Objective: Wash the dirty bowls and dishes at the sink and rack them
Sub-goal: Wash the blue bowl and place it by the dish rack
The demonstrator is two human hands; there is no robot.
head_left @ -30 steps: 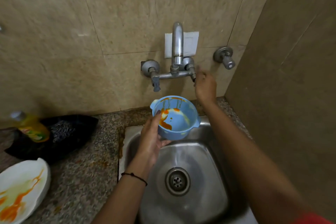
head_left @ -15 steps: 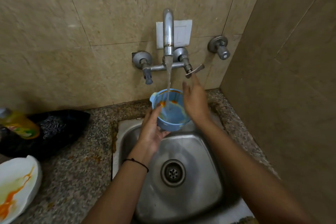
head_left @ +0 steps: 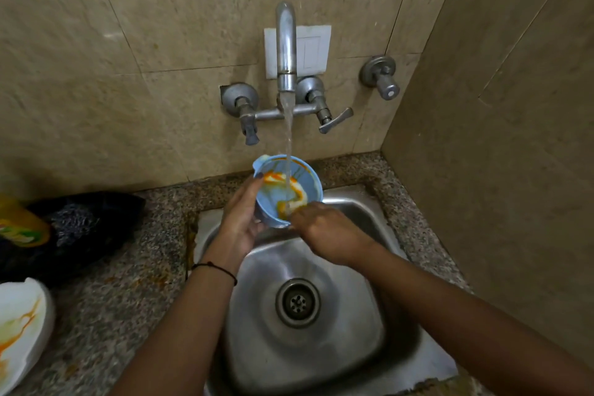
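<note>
A small blue bowl (head_left: 273,193) streaked with orange sauce hangs tilted over the back of the steel sink (head_left: 369,347). My left hand (head_left: 242,219) grips its left side, thumb on the rim. My right hand (head_left: 324,231) is at the bowl's near right rim, fingers reaching into it; they are partly hidden. Water runs from the tap (head_left: 286,51) straight into the bowl. A white plate (head_left: 22,328) smeared with orange sauce lies on the counter at the far left.
A yellow soap bottle (head_left: 19,225) and a black bag with a scrubber (head_left: 83,228) sit on the granite counter left of the sink. The tap lever (head_left: 336,120) sticks out right. A wall closes in on the right.
My right hand left the tap lever and came down to the bowl's rim. Water started flowing and now streams into the bowl. My left hand kept its grip.
</note>
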